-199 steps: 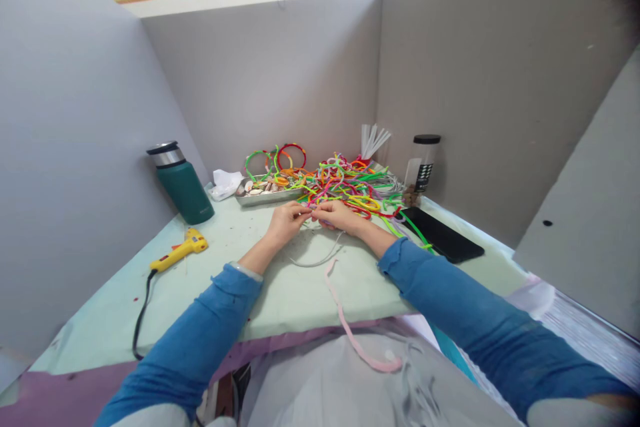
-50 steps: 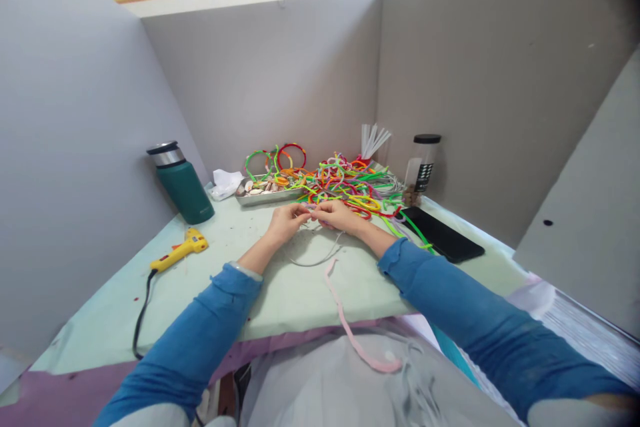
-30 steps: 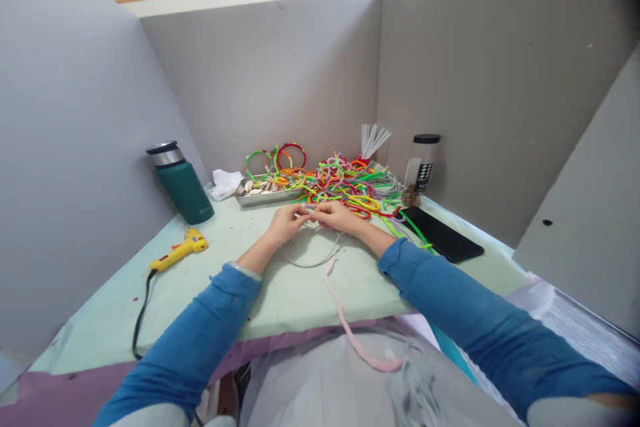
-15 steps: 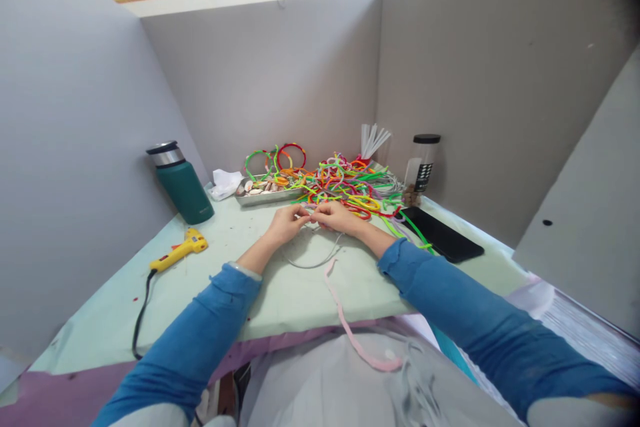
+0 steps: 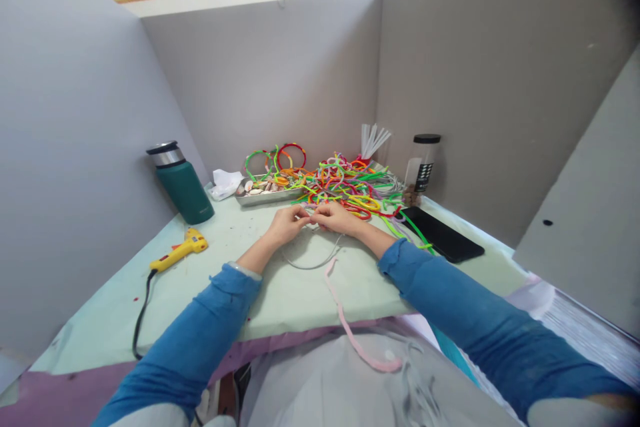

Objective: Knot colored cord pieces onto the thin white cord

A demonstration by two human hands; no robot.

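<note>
Forearms (image 5: pixel 475 307) angled inward, left hand (image 5: pixel 287 224) and right hand (image 5: pixel 334 217) together over pale green tabletop (image 5: pixel 285 300), fingers pinched narrow, exact hold too small to tell, grey cord (image 5: pixel 310 268) curving just below, multicoloured tangle (image 5: pixel 345 180) just beyond.

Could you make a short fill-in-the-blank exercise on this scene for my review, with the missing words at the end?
The left hand is nearer than the right hand to the ____ glue gun.
The metal tray sits to the ____ of the pipe cleaner pile.
The soft strip crossing the table's near edge is ____.
The clear jar has a ____ lid.
Missing words: yellow; left; pink; black.
</note>
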